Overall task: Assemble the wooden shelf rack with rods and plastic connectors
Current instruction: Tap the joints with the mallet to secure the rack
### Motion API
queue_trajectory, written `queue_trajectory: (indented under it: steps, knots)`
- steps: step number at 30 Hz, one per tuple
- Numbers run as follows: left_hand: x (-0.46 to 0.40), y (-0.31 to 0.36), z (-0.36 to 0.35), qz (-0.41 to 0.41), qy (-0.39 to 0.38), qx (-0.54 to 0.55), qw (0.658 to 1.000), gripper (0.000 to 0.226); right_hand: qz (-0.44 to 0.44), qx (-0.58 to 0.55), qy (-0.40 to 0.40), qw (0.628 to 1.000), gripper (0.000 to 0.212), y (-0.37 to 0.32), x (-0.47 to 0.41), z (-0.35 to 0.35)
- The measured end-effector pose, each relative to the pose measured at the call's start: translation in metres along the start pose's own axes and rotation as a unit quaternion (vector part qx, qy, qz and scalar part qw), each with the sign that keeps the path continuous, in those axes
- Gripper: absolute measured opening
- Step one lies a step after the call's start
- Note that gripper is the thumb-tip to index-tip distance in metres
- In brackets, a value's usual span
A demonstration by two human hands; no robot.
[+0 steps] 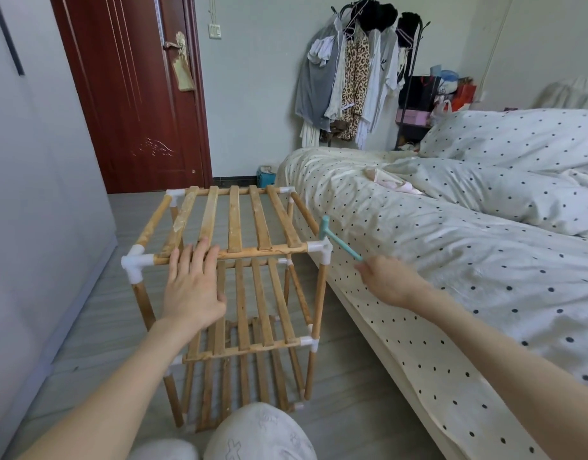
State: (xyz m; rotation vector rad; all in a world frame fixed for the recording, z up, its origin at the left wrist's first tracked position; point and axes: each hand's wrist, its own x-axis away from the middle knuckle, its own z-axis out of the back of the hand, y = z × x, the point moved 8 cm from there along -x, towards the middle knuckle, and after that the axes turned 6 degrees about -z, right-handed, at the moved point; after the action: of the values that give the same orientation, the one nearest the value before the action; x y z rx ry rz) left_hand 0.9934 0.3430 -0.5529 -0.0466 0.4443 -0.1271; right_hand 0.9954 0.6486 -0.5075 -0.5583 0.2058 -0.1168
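The wooden shelf rack (232, 293) stands upright on the grey floor (352, 410), right beside the bed (451, 260), showing 3 slatted tiers. The left hand (193, 287) lies flat on the near edge of the top tier, fingers spread wide and draped over the front rod (252, 252), gripping nothing. Just left of it sits the near-left white plastic connector (136, 263) at the top corner. Over on the right, the right hand (390, 282) pinches the end of a small teal hammer (339, 240), fingers closed narrow around its handle. The hammer's head sits up against the near-right connector (320, 249) at the top corner; whether it actually touches is hard to tell. Slats on the top tier run front to back, 5 of them. A knee in pale fabric (262, 433) shows at the bottom edge, in front of the rack's lowest tier.
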Motion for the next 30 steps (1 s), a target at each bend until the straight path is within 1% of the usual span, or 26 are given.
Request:
queue_trajectory:
  steps: [1, 2, 3, 4, 5, 6, 7, 8, 9, 10, 12, 13, 14, 15, 16, 17, 18, 20, 22, 23, 24, 25, 26, 27, 28, 30]
  knots:
    - [0.0, 0.0, 0.0, -0.001, 0.001, 0.0, 1.0, 0.087, 0.008, -0.014, 0.006, 1.0, 0.034, 0.001, -0.007, 0.005]
    - [0.0, 0.0, 0.0, 0.0, 0.002, 0.001, 1.0, 0.087, 0.037, -0.065, 0.059, 0.996, 0.036, -0.005, -0.006, 0.022]
    - [0.0, 0.001, 0.001, -0.001, 0.002, 0.001, 1.0, 0.087, 0.053, -0.113, 0.142, 0.982, 0.037, -0.008, -0.002, 0.037]
    - [0.0, 0.001, 0.001, -0.002, 0.0, 0.002, 1.0, 0.087, 0.056, -0.129, 0.194, 0.971, 0.036, -0.006, 0.003, 0.044]
    - [0.0, 0.001, 0.002, -0.004, -0.003, 0.001, 1.0, 0.087, 0.052, -0.133, 0.181, 0.973, 0.035, -0.007, 0.005, 0.04]
    - [0.0, 0.001, 0.002, -0.006, -0.005, 0.002, 1.0, 0.087, 0.036, -0.087, 0.115, 0.989, 0.034, -0.004, 0.004, 0.019]
    - [0.001, 0.0, 0.002, -0.005, -0.004, 0.004, 1.0, 0.087, 0.01, -0.033, 0.028, 0.999, 0.033, 0.005, 0.004, -0.004]
    - [0.001, 0.0, 0.001, -0.005, -0.004, 0.007, 1.0, 0.088, -0.009, -0.012, -0.015, 1.0, 0.033, 0.013, 0.004, -0.013]
    - [0.001, -0.001, 0.001, -0.006, -0.005, 0.008, 1.0, 0.088, -0.006, -0.007, -0.025, 1.0, 0.035, 0.018, 0.0, -0.014]
    - [0.0, -0.001, 0.001, -0.008, -0.005, 0.011, 1.0, 0.088, 0.005, -0.034, 0.01, 0.999, 0.036, 0.016, -0.002, -0.004]
    - [-0.001, -0.001, 0.003, -0.018, -0.006, 0.017, 1.0, 0.086, 0.047, -0.082, 0.146, 0.985, 0.037, 0.006, 0.003, 0.02]
    - [-0.002, -0.002, 0.004, -0.024, -0.009, 0.021, 0.999, 0.084, 0.055, -0.074, 0.156, 0.983, 0.037, 0.004, 0.004, 0.02]
    - [-0.002, -0.003, 0.006, -0.032, -0.01, 0.025, 0.999, 0.082, 0.051, -0.035, 0.109, 0.992, 0.038, 0.0, 0.003, 0.006]
    - [-0.001, -0.006, 0.009, -0.041, -0.008, 0.026, 0.999, 0.078, 0.039, 0.036, 0.035, 0.998, 0.037, 0.001, 0.004, -0.015]
    - [-0.001, -0.01, 0.013, -0.05, -0.002, 0.024, 0.998, 0.075, 0.021, 0.076, -0.018, 0.997, 0.037, 0.005, 0.005, -0.031]
    - [0.001, -0.017, 0.017, -0.056, 0.007, 0.021, 0.998, 0.071, 0.013, 0.064, -0.033, 0.997, 0.038, 0.007, 0.004, -0.038]
    - [0.002, -0.026, 0.02, -0.055, 0.015, 0.022, 0.998, 0.067, 0.011, 0.027, -0.018, 0.999, 0.038, 0.005, 0.001, -0.038]
    - [0.006, -0.053, 0.023, -0.025, 0.022, 0.04, 0.999, 0.06, 0.018, -0.056, 0.039, 0.997, 0.038, -0.005, -0.001, -0.033]
    - [0.012, -0.08, 0.018, 0.0, 0.0, 0.075, 0.997, 0.058, -0.021, -0.176, 0.06, 0.982, 0.038, -0.002, -0.006, -0.031]
    - [0.015, -0.089, 0.014, 0.002, -0.014, 0.091, 0.996, 0.058, -0.058, -0.243, 0.064, 0.966, 0.038, 0.005, -0.009, -0.03]
    - [0.018, -0.094, 0.011, -0.001, -0.022, 0.097, 0.995, 0.06, -0.108, -0.325, 0.067, 0.937, 0.038, 0.015, -0.009, -0.029]
    - [0.02, -0.097, 0.009, -0.005, -0.023, 0.095, 0.995, 0.061, -0.159, -0.422, 0.065, 0.89, 0.036, 0.024, -0.006, -0.03]
    - [0.021, -0.096, 0.007, -0.006, -0.022, 0.09, 0.996, 0.063, -0.201, -0.495, 0.051, 0.844, 0.034, 0.03, -0.001, -0.033]
    - [0.021, -0.095, 0.006, -0.001, -0.019, 0.088, 0.996, 0.065, -0.222, -0.527, 0.023, 0.82, 0.033, 0.034, 0.002, -0.04]
    - [0.021, -0.093, 0.005, 0.009, -0.015, 0.091, 0.996, 0.067, -0.225, -0.517, -0.025, 0.826, 0.033, 0.034, 0.008, -0.05]
    - [0.021, -0.09, 0.005, 0.032, -0.004, 0.1, 0.994, 0.068, -0.179, -0.443, -0.149, 0.866, 0.033, 0.024, 0.018, -0.074]
